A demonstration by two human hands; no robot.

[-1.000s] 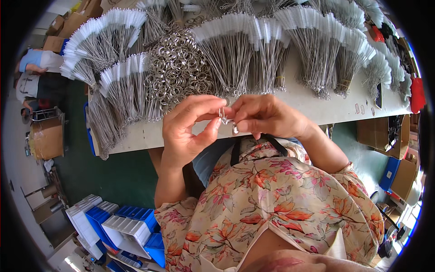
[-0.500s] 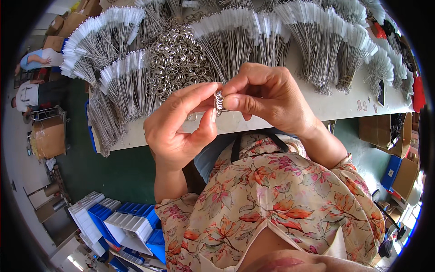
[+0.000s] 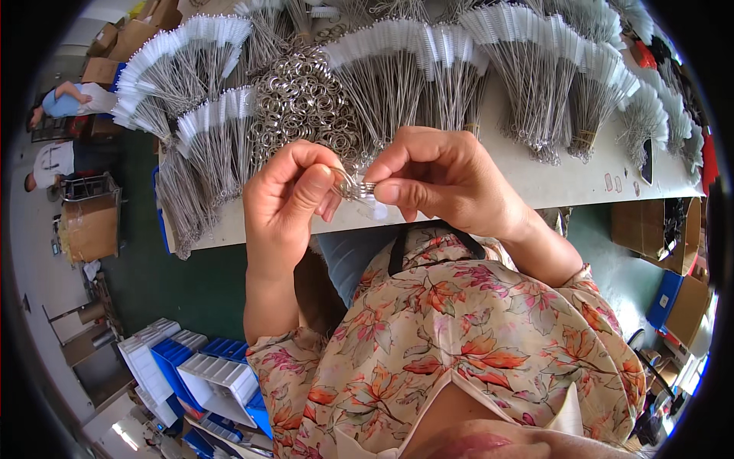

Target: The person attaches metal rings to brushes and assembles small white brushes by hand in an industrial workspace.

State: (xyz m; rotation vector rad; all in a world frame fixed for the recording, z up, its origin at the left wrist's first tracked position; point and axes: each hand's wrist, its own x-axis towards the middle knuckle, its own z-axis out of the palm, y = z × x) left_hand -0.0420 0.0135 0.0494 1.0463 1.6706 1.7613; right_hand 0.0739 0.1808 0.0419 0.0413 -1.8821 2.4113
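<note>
Between my two hands is a small cluster of metal rings (image 3: 356, 188), like key rings, strung in a row. My left hand (image 3: 289, 195) pinches the left end of it with thumb and forefinger. At the other end, my right hand (image 3: 451, 180) grips the rings between thumb and fingertips. How many rings are held, and whether they are linked, cannot be made out. Just beyond my hands, a heap of loose metal rings (image 3: 302, 103) lies on the white table (image 3: 612, 164). Fanned bundles of wire-handled brushes (image 3: 386, 65) with white bristles flank the heap.
More brush bundles (image 3: 535, 57) cover the table's far side and right. Blue and white plastic bins (image 3: 218, 382) stand at lower left. Cardboard boxes (image 3: 650, 233) sit at right beside the table. Two people (image 3: 57, 164) are at far left, near a cart with a carton (image 3: 92, 226).
My left hand has drawn back to the left and turned. The rings, bunched upright before, now stretch sideways between both hands. My right hand has come slightly nearer to me.
</note>
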